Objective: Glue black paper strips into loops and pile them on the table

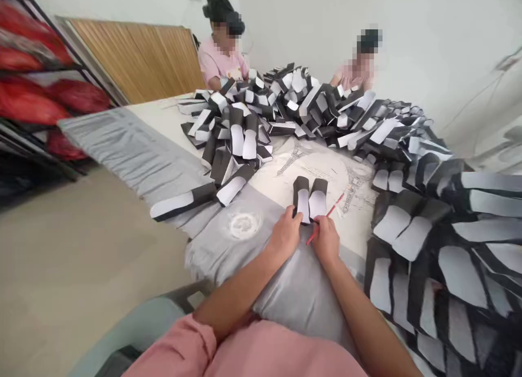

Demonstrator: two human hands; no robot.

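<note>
A pair of black pieces with pale panels lies side by side on the table in front of me. My left hand is closed on the near edge of the left piece, its thumb and fingers at the lower end. My right hand is closed around a thin red stick, perhaps a pencil, which slants up to the right. The right hand's fingers also sit at the near end of the right piece; whether they press on it is hard to tell.
A large heap of similar black-and-white pieces covers the far table. More pieces are stacked at the right, and a few lie at the left edge. Two people in pink sit beyond. Red bags fill a rack at the left.
</note>
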